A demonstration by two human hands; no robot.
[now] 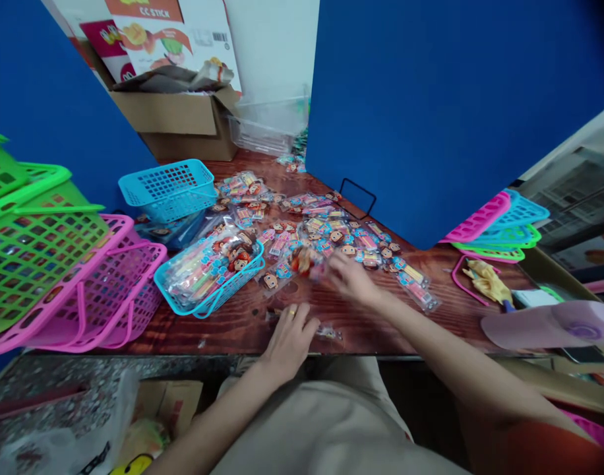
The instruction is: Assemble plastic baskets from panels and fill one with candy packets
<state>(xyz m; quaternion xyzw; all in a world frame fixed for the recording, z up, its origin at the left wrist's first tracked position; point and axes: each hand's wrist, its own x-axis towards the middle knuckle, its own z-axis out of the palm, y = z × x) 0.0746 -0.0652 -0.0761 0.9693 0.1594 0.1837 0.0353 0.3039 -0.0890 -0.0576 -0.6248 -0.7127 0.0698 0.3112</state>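
Counter (361,330), wooden; heap of toy packets (306,224) from its middle to the far edge; blue basket (208,277), filled, left of heap; right hand (351,277), the nearer, at heap's near side, blurred, grip cannot be told; left hand (289,336) flat, grip spread apart, by near edge, bare wood around

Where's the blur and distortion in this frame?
Head view: right hand and the packet at its fingertips are motion-smeared; left hand, resting on the table, is sharp. Head view edges: wide-angle stretch warps the green baskets. Lighting is even, with no strong glare on the pile.
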